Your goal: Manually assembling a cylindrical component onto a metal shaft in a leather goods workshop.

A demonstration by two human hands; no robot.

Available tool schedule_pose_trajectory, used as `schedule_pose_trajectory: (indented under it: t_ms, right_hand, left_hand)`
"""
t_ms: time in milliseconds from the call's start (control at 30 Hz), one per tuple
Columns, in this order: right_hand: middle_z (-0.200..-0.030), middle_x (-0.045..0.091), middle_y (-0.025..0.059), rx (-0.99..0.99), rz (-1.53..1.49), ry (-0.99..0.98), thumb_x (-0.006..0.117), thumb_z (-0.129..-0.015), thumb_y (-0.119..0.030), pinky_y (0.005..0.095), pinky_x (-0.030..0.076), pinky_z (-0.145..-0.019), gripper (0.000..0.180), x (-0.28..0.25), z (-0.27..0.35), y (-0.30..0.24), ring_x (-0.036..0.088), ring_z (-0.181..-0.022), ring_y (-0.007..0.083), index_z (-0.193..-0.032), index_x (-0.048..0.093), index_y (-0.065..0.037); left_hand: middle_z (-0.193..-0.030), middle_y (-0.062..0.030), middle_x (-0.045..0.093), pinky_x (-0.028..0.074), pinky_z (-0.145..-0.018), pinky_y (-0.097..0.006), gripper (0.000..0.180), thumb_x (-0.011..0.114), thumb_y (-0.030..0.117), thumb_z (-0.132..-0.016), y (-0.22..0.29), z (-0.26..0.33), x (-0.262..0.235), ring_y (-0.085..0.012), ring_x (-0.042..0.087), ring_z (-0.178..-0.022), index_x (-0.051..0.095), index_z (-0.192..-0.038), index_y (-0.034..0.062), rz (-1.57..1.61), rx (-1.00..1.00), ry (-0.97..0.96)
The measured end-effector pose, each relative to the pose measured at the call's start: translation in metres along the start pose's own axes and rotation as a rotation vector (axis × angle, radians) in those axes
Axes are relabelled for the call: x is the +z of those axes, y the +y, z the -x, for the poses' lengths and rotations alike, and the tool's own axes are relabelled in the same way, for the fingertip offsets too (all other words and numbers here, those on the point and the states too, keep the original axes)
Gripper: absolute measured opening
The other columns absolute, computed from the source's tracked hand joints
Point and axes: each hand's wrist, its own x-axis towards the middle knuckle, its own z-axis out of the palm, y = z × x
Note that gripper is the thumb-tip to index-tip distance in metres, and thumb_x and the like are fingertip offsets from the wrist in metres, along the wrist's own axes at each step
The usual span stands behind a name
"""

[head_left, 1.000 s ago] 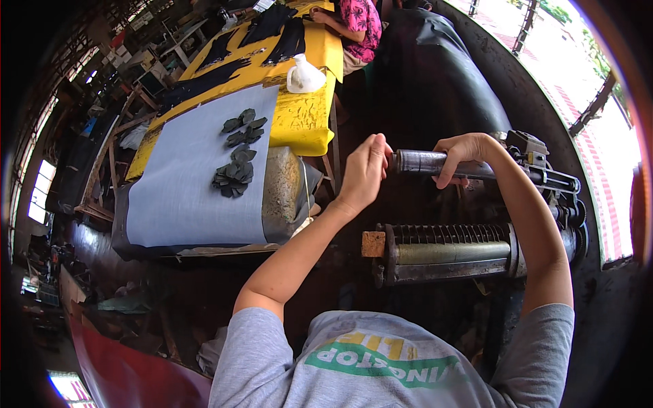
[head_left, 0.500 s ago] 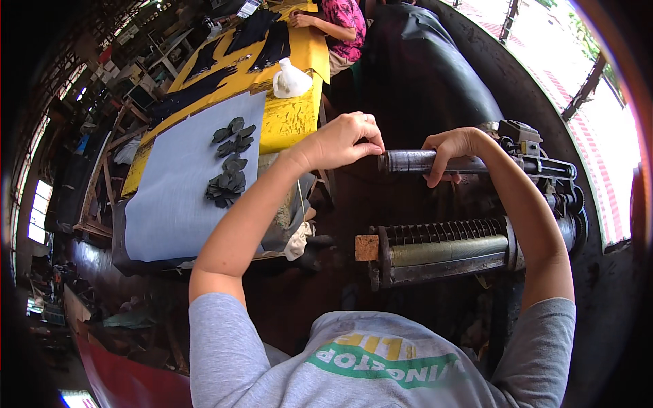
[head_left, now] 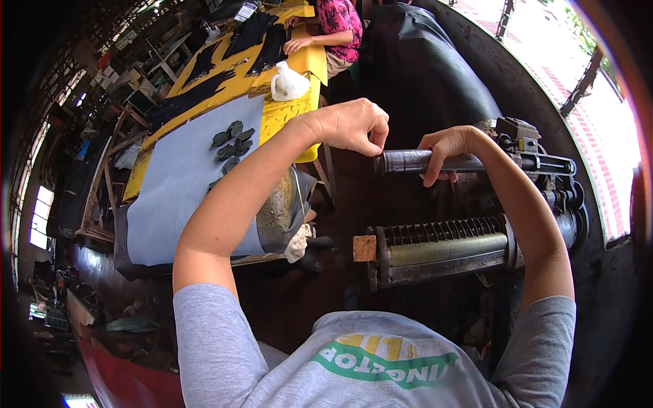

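Observation:
A dark metal cylinder arm (head_left: 406, 162) juts leftward from the machine (head_left: 525, 136) in front of me. My right hand (head_left: 445, 151) is wrapped over that arm, its thumb on the near side and fingertips showing below. At the free left end my left hand (head_left: 356, 126) is closed in a pinch, thumb and forefinger pressed together just above the tip. Whatever lies between those fingers is too small to make out. Below the arm sits a lower machine unit with a row of thin dark coils (head_left: 449, 232) over a pale roller (head_left: 445, 251).
A wooden block (head_left: 364, 248) sits at the lower unit's left end. Left of me, a table bears a blue-grey sheet (head_left: 170, 183) with dark cut pieces (head_left: 235, 139), yellow covering (head_left: 309, 109) and a white container (head_left: 290, 83). Beyond, a co-worker in a pink patterned shirt (head_left: 338, 30) sits.
My left hand has risen slightly and its fingers have curled further beside the arm's end; the left elbow has swung outward. My right hand stays on the arm. The co-worker's hands have shifted.

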Motion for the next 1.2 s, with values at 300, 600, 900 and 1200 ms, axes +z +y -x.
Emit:
schedule_pose_trajectory:
  t_ms: [300,600,900,1200]
  right_hand:
    - [-0.057,0.056,0.0041,-0.011,0.039,0.005,0.079,-0.064,-0.022,0.0269,0.047,-0.046,0.030,0.003,0.003,-0.005,0.056,-0.048,0.0137,-0.077,0.063,-0.001]
    - [-0.060,0.061,0.0066,0.019,0.039,0.068,0.081,-0.056,-0.023,0.0269,0.050,-0.048,0.036,0.004,0.000,-0.005,0.059,-0.049,0.0147,-0.075,0.064,0.001]
    - [-0.062,0.062,0.0066,0.024,0.057,0.108,0.081,-0.055,-0.025,0.0268,0.050,-0.049,0.039,0.004,0.003,-0.005,0.060,-0.051,0.0138,-0.079,0.065,0.002]
    - [-0.062,0.062,0.0071,0.048,0.069,0.133,0.082,-0.053,-0.027,0.0263,0.051,-0.050,0.044,0.006,0.005,-0.008,0.059,-0.049,0.0142,-0.080,0.064,0.003]
  left_hand:
    - [-0.080,-0.0086,0.058,0.047,-0.081,-0.036,0.012,0.067,0.012,-0.070,-0.010,0.016,0.022,-0.0249,0.058,-0.087,0.060,-0.071,0.0017,0.050,0.041,0.216]
    - [-0.085,-0.0102,0.052,0.048,-0.074,-0.034,0.018,0.058,0.018,-0.085,-0.038,0.037,0.054,-0.0223,0.056,-0.075,0.053,-0.082,0.0004,0.302,-0.083,0.660]
    - [-0.085,-0.0159,0.052,0.047,-0.067,-0.042,0.027,0.055,0.017,-0.085,-0.036,0.041,0.095,-0.0335,0.058,-0.073,0.051,-0.067,-0.0021,0.239,-0.340,0.737]
    - [-0.119,-0.0081,0.051,0.052,-0.082,-0.028,0.034,0.065,0.017,-0.090,-0.019,0.044,0.118,-0.0155,0.059,-0.097,0.054,-0.121,0.0066,0.649,-0.292,0.790]
